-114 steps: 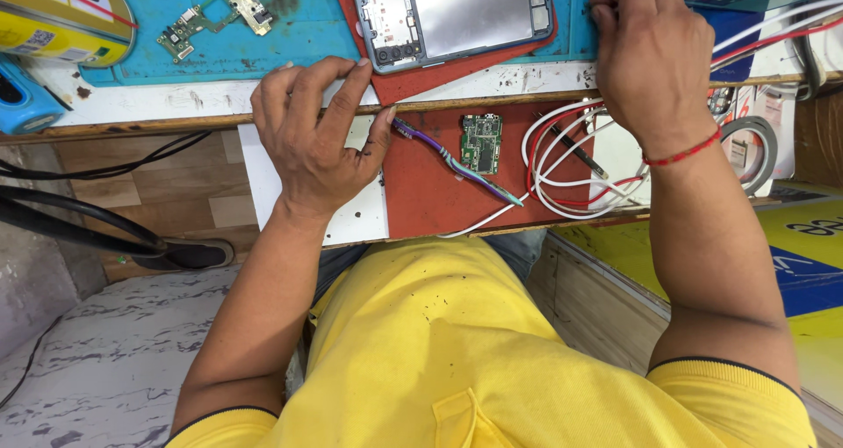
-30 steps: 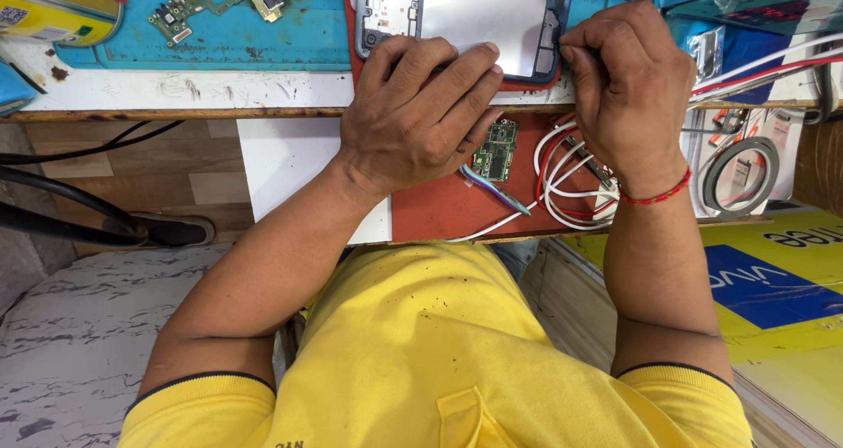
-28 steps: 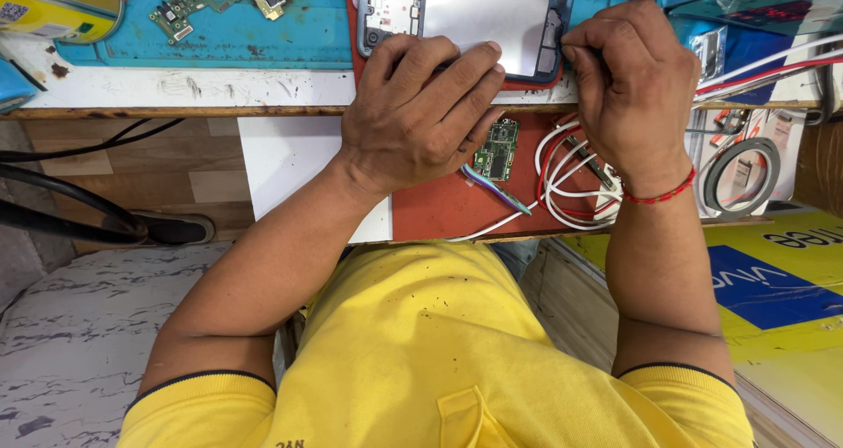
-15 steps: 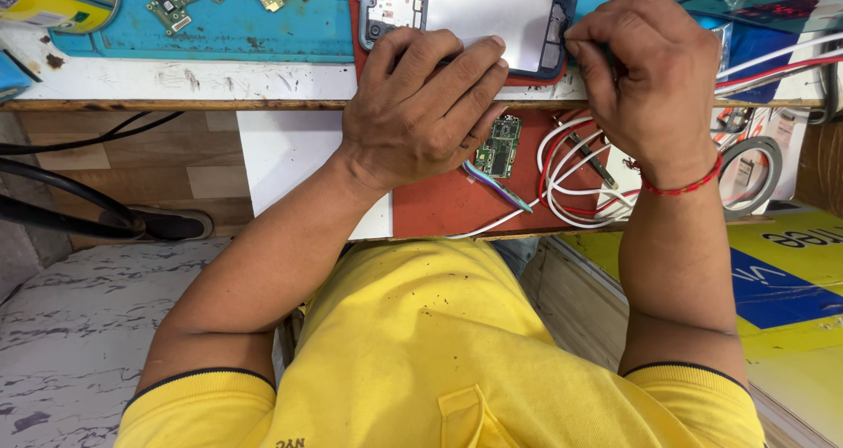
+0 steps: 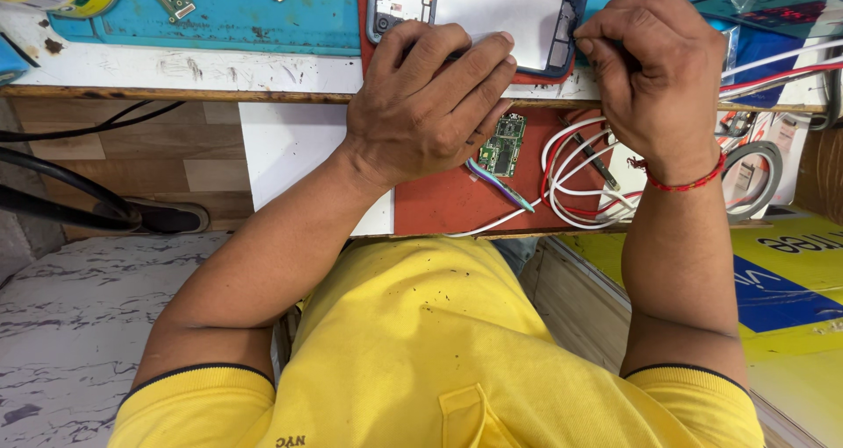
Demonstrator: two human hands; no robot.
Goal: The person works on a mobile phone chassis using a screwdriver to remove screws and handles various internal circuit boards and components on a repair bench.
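Head view, left hand (image 5: 430, 105) spread flat on opened phone (image 5: 500, 4), right hand (image 5: 654, 70) grip pinched at its edge.

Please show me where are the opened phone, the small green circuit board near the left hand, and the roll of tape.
opened phone (image 5: 496, 9), head view, on its silver inner plate.
small green circuit board (image 5: 502, 146), head view, on its middle.
roll of tape (image 5: 762, 180), head view, on its ring.
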